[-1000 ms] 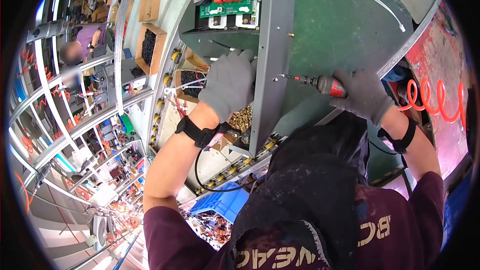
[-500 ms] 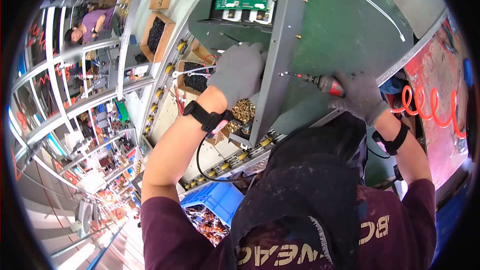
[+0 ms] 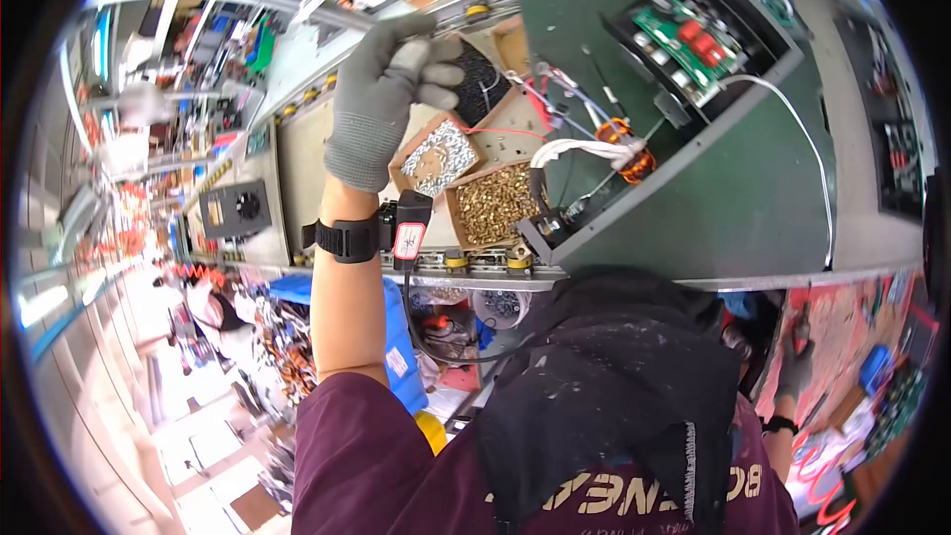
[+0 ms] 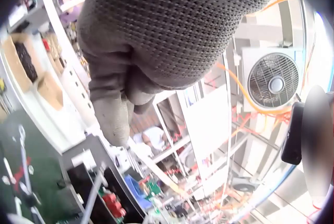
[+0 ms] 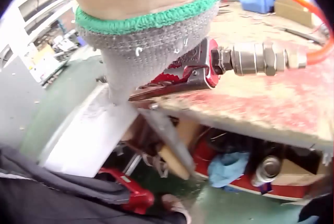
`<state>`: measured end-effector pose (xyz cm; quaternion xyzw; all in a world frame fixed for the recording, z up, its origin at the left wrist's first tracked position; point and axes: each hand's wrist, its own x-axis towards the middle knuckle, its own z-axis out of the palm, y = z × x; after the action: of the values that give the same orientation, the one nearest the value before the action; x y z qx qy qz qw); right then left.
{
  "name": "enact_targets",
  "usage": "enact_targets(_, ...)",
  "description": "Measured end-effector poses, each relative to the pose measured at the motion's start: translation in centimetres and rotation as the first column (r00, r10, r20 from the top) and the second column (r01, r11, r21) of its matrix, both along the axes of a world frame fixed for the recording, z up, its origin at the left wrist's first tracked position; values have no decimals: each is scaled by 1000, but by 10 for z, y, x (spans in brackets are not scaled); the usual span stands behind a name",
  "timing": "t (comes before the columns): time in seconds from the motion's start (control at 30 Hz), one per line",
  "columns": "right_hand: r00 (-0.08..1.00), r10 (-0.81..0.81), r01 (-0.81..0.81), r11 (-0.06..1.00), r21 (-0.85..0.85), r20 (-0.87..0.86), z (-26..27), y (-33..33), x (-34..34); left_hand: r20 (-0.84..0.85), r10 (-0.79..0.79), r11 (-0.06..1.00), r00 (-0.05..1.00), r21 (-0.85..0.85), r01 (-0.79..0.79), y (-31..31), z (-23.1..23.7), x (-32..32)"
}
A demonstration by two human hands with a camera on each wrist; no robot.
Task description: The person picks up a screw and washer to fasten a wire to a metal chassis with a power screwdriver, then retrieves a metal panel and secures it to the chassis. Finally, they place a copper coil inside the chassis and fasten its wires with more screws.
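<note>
In the head view the gloved left hand (image 3: pixel 381 99) is raised over small boxes, fingers loosely bent with nothing visible in them. That same glove (image 4: pixel 162 31) fills the top of the left wrist view. Far right, beside the red worktop, the right hand (image 3: pixel 795 367) grips a red air tool (image 3: pixel 800 332). Up close, the right hand (image 5: pixel 143 59) wraps round the tool's red body (image 5: pixel 201 62), its hose fitting pointing right. A dark metal chassis (image 3: pixel 684 154) lies angled on the green surface, holding a green board (image 3: pixel 684 45) and a copper-wound coil (image 3: pixel 634 154).
Boxes of brass parts (image 3: pixel 492 206), silver parts (image 3: pixel 436 159) and black parts (image 3: pixel 480 84) stand left of the chassis. A white cable (image 3: pixel 812 154) crosses the green surface. An orange hose (image 5: pixel 318 51) runs from the tool. A blue bin (image 3: pixel 401 337) stands below.
The left hand has left the chassis and risen to the left. The right hand has carried the air tool away from the chassis side to the far right. The head view has turned.
</note>
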<state>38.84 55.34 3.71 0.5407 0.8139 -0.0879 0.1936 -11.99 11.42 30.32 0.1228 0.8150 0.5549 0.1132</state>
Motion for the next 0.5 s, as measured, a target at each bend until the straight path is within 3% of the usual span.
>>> enact_targets(0.07,994,99,-100,995,18,43,1,17,5,-5,117,993,993,-24,-117,-39,-18,-12)
enact_targets(0.13,979,179,-184,982,43,96,5,34,-7,118,288,920,950,-309,-240,-72,-43,-25)
enact_targets(0.17,971,238,-230,960,159,-32,12,39,-18,-226,200,751,953,-590,-297,-89,-70,-26)
enact_targets(0.2,940,306,-256,926,276,-154,18,46,-29,-493,-12,489,870,-762,-424,-102,-92,-26)
enact_targets(0.23,915,310,-252,939,235,-260,29,60,-50,-289,85,470,954,-832,-294,-105,-100,-20)
enact_targets(0.27,822,449,-314,870,379,-350,45,65,-76,-196,46,576,979,-796,-187,-117,-126,-13)
enact_targets(0.33,691,313,-172,947,273,-652,95,49,-150,222,-19,647,975,-740,181,-91,-142,20)
enact_targets(0.37,599,365,-242,931,274,-713,118,45,-184,386,-107,767,916,-554,323,-81,-155,41)
enact_targets(0.4,493,409,-310,907,284,-768,139,38,-218,528,-214,809,822,-376,452,-75,-182,54)
enact_targets(0.43,399,392,-384,892,237,-829,162,24,-255,709,-148,779,689,-346,523,-45,-152,66)
enact_targets(0.47,288,375,-459,862,217,-881,186,10,-293,410,-450,796,793,-219,565,-40,-118,81)
enact_targets(0.5,223,466,-512,803,304,-856,207,-1,-331,263,-622,748,737,-81,659,-44,-190,87)
